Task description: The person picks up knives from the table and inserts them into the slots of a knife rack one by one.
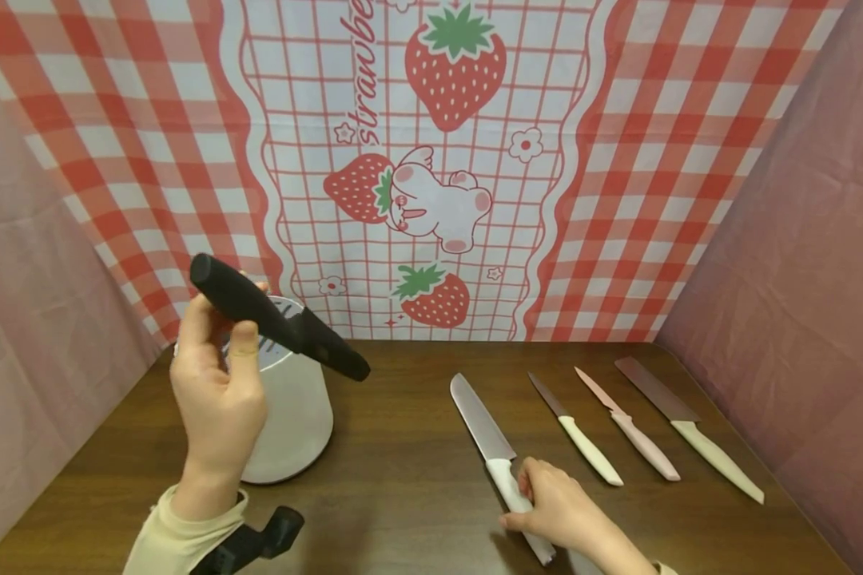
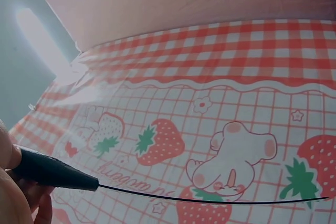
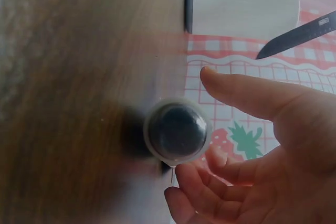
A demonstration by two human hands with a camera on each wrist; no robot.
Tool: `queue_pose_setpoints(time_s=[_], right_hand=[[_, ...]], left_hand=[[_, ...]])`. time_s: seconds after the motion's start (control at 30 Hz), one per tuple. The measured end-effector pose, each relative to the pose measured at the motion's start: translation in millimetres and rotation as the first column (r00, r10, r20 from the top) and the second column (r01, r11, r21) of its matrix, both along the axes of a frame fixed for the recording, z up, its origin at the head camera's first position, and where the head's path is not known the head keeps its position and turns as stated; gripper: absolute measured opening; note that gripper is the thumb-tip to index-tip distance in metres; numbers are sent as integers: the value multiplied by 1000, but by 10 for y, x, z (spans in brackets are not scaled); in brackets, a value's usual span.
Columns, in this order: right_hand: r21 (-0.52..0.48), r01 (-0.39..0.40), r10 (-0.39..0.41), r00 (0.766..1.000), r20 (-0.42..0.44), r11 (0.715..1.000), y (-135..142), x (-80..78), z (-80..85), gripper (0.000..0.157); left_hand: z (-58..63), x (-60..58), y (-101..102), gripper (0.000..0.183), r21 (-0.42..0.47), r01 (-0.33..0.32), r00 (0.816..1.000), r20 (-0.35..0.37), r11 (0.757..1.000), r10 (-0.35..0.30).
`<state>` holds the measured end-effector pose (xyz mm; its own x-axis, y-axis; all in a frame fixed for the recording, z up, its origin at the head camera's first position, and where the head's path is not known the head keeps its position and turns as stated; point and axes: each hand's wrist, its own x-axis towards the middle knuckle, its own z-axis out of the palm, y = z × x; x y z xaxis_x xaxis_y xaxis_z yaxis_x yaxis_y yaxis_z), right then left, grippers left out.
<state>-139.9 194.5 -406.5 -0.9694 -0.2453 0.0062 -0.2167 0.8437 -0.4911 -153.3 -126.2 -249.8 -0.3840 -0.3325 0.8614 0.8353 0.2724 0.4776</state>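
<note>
My left hand (image 1: 219, 383) grips the black handle of a knife (image 1: 248, 299) in the air, its dark blade (image 1: 334, 351) pointing right and down. In the left wrist view that blade shows edge-on as a thin line. Behind this hand stands a rounded pale-grey knife block (image 1: 295, 423) with a slotted top. On the table, my right hand (image 1: 564, 511) is at the white handle of a broad-bladed knife (image 1: 483, 419). In the right wrist view the round handle end (image 3: 177, 132) lies between thumb and fingers, with a gap at the thumb (image 3: 236, 87).
To the right lie a cream-handled small knife (image 1: 590, 451), a pink knife (image 1: 643, 443) and a cream-handled cleaver (image 1: 719, 463), handles toward me. The brown table (image 1: 395, 479) ends at a strawberry-print checked cloth (image 1: 431, 192). Pink drapes (image 1: 784, 239) hang at the sides.
</note>
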Motion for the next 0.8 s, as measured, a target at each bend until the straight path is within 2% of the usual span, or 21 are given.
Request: queue_pose_setpoints(time_s=[0.23, 0.4, 0.47, 0.63, 0.8], right_hand=[[-8, 6, -6, 1000, 9, 1000, 33, 21, -25, 51], [-36, -13, 16, 996, 86, 999, 73, 42, -27, 52], [-43, -17, 23, 992, 123, 999, 91, 51, -26, 53], [-48, -27, 36, 982, 185, 998, 117, 71, -37, 58], [-30, -17, 23, 979, 205, 999, 120, 73, -49, 60]], left_hand=[[59, 24, -9, 27, 99, 9, 996, -86, 995, -1], [127, 45, -14, 28, 160, 13, 993, -119, 987, 6], [155, 52, -25, 29, 175, -9, 991, -128, 985, 32], [217, 66, -64, 29, 227, -18, 986, -160, 974, 55], [255, 68, -141, 32, 312, 45, 976, -214, 949, 25]])
